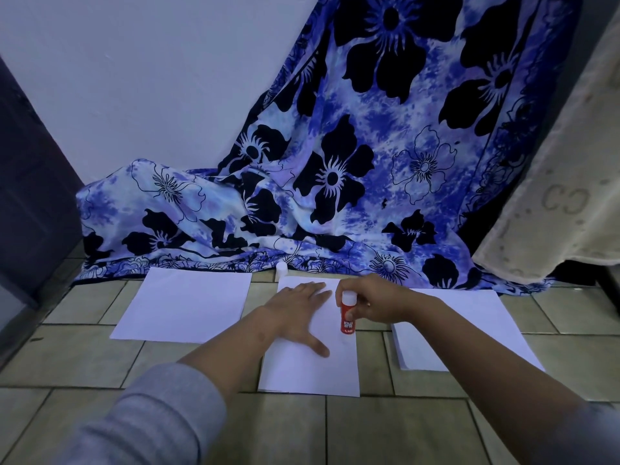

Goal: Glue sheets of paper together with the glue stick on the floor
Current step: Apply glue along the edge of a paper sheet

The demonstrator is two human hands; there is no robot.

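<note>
Tiled floor [84, 357] w/ white sheet [302, 370]; L hand [298, 313] lay flat on it, R hand [372, 302] gripped glue stick [347, 318]; floral cloth [335, 179] behind.

Smooth, matt white paper in the middle sheet [308, 374], the left sheet [183, 303] and the right stack [469, 323], all lying flat. Hard plastic in the glue stick [347, 317]: white body, red printed label with a faint sheen. White plastic too in the small cap [281, 268] at the cloth's hem. Thin, soft printed cloth [335, 162], blue and black, matt, rumpled into folds. Cream lace [553, 196] at the right, rougher, with a raised woven pattern. Dull, mottled greenish-beige tiles on the floor [402, 427], dark grout lines between. Smooth, matt painted wall [134, 78]. Grey knitted sleeve [161, 421], finely ribbed and soft.
</note>
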